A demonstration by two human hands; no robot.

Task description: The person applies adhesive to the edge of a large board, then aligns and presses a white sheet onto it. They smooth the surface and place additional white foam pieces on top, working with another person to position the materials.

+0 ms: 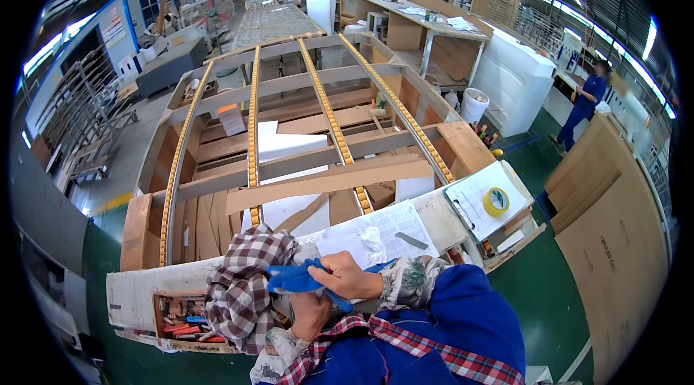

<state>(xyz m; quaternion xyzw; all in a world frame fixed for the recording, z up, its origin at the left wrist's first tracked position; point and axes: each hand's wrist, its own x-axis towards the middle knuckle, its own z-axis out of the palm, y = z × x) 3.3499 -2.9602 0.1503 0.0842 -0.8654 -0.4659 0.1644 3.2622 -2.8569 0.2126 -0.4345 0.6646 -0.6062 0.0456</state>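
Blue work gloves [293, 279] are bunched between my two hands, low in the middle of the view. My right hand [350, 276] is closed around the blue fabric from the right, the thumb and fingers pinching it. Just below, my left hand [309, 314] is closed against the underside of the gloves, its fingertips partly hidden. A blue piece also hangs beside it. Against my left forearm lies a brown and white checked cloth [249, 258], draped over the bench edge. Printed sheets [383, 229] with a crumpled white scrap and a grey strip lie just beyond my hands.
A wooden frame with yellow roller tracks [318, 88] stretches ahead, with cardboard pieces [325, 186] on it. At right sit a clipboard [463, 215] and a tape roll [496, 202]. A tool drawer [189, 320] is at lower left. Cardboard sheets [614, 240] lean right; a person [587, 99] stands beyond.
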